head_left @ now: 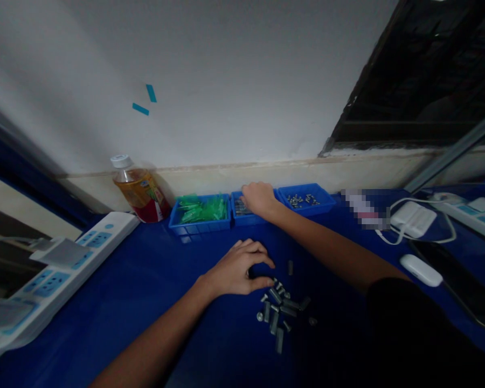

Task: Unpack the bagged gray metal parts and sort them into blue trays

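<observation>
My left hand [239,268] rests on the blue table with its thumb and fingers apart, nothing seen between them. Just right of its thumb lies a loose pile of screws [286,326] and short metal standoffs [280,340]. One standoff [290,267] sits apart, above the pile. My right hand [261,199] reaches into the middle blue bin [248,220], fingers curled down over grey metal parts [239,206]. Its fingertips are hidden, so what they grip cannot be made out.
Left of that bin stands a blue bin [200,228] of green plastic pieces; right, one with small screws [303,201]. A drink bottle [141,188] and power strip [101,237] are left. A charger [413,218], white case [421,269] and phone [461,285] lie right.
</observation>
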Demonstrator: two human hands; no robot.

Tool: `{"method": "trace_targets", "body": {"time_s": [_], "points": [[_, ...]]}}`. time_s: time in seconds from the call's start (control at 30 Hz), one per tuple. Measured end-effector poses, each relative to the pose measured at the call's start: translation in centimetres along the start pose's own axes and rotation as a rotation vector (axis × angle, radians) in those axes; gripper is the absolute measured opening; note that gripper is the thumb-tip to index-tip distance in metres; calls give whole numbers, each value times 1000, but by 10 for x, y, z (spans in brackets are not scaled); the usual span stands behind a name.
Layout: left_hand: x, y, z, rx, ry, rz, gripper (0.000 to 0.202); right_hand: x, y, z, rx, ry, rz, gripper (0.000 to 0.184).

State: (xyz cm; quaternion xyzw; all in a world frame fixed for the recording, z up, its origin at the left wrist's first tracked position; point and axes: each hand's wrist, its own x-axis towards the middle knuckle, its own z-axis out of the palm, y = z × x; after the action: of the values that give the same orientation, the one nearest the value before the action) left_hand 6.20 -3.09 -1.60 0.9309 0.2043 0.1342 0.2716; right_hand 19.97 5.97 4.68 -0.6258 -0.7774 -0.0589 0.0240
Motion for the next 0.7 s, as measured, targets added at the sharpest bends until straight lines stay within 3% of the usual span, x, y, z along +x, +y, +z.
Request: {"method": "trace_targets", "body": {"time_s": [0.1, 0.2, 0.3, 0.4, 0.53, 0.63, 0.7], "points": [[-1, 1, -5, -9, -49, 68, 44, -28, 11, 1, 41, 133, -85, 30], [0, -1, -4, -8, -58, 72, 27, -77, 22, 15, 161, 296, -185, 27], [2, -4, 0, -9, -46, 42, 15, -132, 30, 34, 295, 337, -210, 23], [3, -4, 3, -7, 3, 4, 16, -173, 31, 46, 384, 290, -190, 18], [3, 2, 0, 0, 4, 14, 22, -193, 27, 45, 440, 222, -221, 14], [3, 4, -1, 30, -19, 28, 28, -190, 32, 41, 491, 311, -239, 16], [3, 3, 0, 43, 0, 14, 18, -187, 39, 39, 488, 352, -223, 19]]}}
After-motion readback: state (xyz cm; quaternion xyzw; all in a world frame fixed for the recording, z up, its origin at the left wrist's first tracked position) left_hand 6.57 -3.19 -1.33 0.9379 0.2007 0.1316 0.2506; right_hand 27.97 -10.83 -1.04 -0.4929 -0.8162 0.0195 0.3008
